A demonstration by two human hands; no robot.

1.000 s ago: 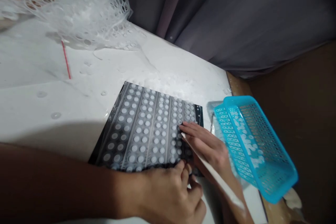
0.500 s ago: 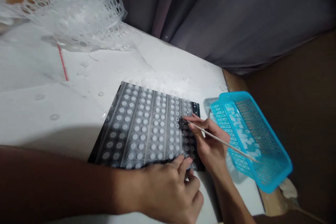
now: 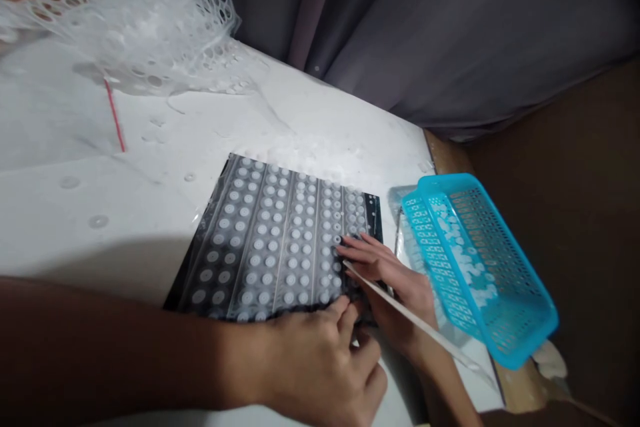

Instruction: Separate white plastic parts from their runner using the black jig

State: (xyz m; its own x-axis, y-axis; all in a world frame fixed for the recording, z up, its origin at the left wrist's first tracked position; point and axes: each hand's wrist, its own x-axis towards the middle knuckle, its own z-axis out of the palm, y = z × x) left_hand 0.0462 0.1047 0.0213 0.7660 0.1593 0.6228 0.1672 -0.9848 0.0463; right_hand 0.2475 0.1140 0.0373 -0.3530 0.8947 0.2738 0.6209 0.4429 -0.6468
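A black board lies on the table, covered by clear plastic strips with rows of white ring-like discs. My left hand rests over the board's near edge, fingers curled and pressed together; what its fingertips hold, if anything, is hidden. Just beyond it, my right hand grips a thin pale stick low against the palm. Its fingers stretch over the rightmost strip, fingertips touching or close to the discs. The stick's tip is beside those fingers, and its other end slants toward the table's right edge.
A blue plastic basket with small white pieces stands at the right, near the table edge. Crumpled perforated plastic is heaped at the back left, near a red strip. Loose rings lie on the white table.
My right hand has moved nearer to me along the right strip, its fingers more stretched out. The stick has swung down with it, away from the basket. My left hand has barely moved.
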